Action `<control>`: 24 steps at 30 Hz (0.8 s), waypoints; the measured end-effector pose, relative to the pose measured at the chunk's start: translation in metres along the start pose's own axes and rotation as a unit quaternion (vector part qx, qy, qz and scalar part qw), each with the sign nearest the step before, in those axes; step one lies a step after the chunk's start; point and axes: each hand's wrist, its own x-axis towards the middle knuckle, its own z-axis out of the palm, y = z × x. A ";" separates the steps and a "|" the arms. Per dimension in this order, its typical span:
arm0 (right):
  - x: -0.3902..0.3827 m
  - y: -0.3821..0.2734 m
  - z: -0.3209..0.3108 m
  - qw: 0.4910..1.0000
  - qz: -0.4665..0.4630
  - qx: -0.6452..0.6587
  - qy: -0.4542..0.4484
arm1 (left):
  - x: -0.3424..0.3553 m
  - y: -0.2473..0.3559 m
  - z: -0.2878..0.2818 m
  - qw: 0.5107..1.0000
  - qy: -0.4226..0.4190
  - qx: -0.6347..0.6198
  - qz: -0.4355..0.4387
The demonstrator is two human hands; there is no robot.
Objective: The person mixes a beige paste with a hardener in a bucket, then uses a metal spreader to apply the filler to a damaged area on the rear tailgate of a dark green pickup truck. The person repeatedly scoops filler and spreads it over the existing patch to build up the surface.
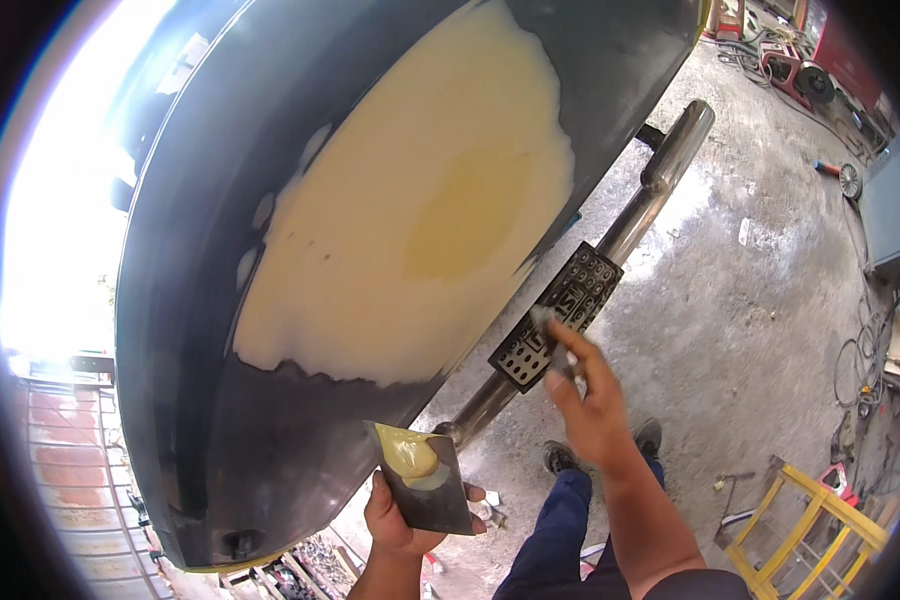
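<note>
My left hand (398, 520) grips a dark rectangular plate (448, 508) from below, fingers round its edges. A lump of yellow-green filler paste (410, 458) lies on the plate's upper part. My right hand (592, 405) is over the step bar's black tread pad (515, 365), its fingers bent around a thin greyish thing, blurred at the fingertips, that I cannot make out. To the left of both hands stands a dark grey vehicle panel (185, 400). Across it spreads a broad cream filler patch (340, 250) with ragged edges and a yellower area (470, 215) in its middle.
A shiny metal step bar (635, 225) runs along the vehicle's lower side. My feet are on the concrete floor (690, 340). To the right are a yellow metal frame (805, 520), loose cables (860, 350) and a grey cabinet (895, 205). Clutter lies below the panel.
</note>
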 end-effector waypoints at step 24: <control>0.064 -0.054 0.103 0.948 -0.231 -0.100 0.196 | -0.046 0.013 -0.037 0.997 -0.055 -0.039 0.024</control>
